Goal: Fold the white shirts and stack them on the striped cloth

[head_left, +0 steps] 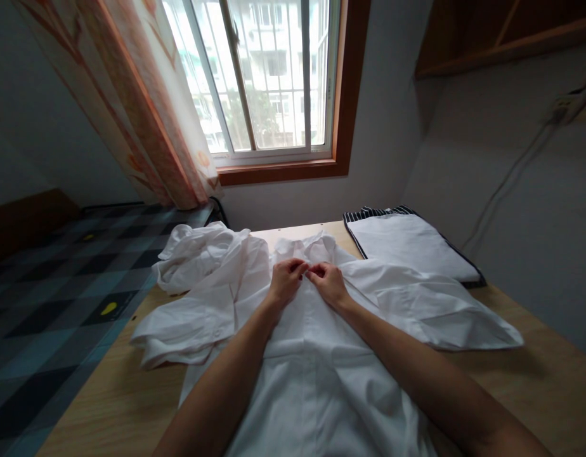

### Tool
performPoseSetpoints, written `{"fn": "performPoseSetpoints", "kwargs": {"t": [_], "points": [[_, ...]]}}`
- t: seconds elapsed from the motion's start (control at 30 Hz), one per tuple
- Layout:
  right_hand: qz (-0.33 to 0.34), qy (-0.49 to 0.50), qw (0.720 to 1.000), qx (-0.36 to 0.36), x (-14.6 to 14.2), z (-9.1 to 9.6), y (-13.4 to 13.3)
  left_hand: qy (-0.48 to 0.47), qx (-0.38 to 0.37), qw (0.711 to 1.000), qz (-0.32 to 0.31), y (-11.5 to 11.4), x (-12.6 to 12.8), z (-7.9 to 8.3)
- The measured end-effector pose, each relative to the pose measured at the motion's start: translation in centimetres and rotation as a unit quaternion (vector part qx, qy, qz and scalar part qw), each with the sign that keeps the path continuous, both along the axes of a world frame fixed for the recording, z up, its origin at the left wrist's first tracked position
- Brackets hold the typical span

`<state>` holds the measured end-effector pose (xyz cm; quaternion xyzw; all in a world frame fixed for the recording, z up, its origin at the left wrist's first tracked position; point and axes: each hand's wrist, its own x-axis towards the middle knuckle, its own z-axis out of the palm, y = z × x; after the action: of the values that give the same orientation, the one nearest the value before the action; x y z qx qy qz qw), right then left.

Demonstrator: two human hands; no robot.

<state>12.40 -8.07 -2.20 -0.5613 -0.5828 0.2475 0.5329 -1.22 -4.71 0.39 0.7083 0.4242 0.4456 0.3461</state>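
A white shirt (pixel 316 362) lies spread on the wooden table (pixel 535 374), collar away from me. My left hand (pixel 284 281) and my right hand (pixel 327 283) meet just below the collar, each pinching the shirt's front edge with closed fingers. Both forearms stretch over the shirt's body. Its sleeves spread out to the left and right.
A crumpled white garment (pixel 202 257) lies at the table's back left. A folded white cloth on a striped one (pixel 407 244) sits at the back right. A checked bed cover (pixel 50 298) is to the left; window and curtain stand behind.
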Motion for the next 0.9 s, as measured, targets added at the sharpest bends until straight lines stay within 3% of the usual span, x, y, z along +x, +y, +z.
{"fn": "performPoseSetpoints", "kwargs": {"t": [0.27,0.4,0.6,0.77,0.9], "points": [[-0.005,0.004,1.000,-0.021,0.0,-0.1,0.0,0.051,0.059,0.996,0.041,0.1,0.4,-0.9],[0.010,0.018,1.000,-0.014,0.1,-0.5,0.6,0.046,0.052,0.996,0.048,0.3,0.5,-0.8],[0.011,0.050,0.998,0.025,0.6,-0.7,3.5,0.036,0.061,0.993,0.096,2.1,1.6,-0.2],[0.040,0.043,0.997,0.041,0.8,0.4,6.9,0.001,0.053,0.984,0.168,3.9,2.8,0.2],[0.021,0.025,0.999,0.028,0.3,1.2,7.7,-0.047,0.023,0.974,0.219,4.5,3.1,0.2]]}}
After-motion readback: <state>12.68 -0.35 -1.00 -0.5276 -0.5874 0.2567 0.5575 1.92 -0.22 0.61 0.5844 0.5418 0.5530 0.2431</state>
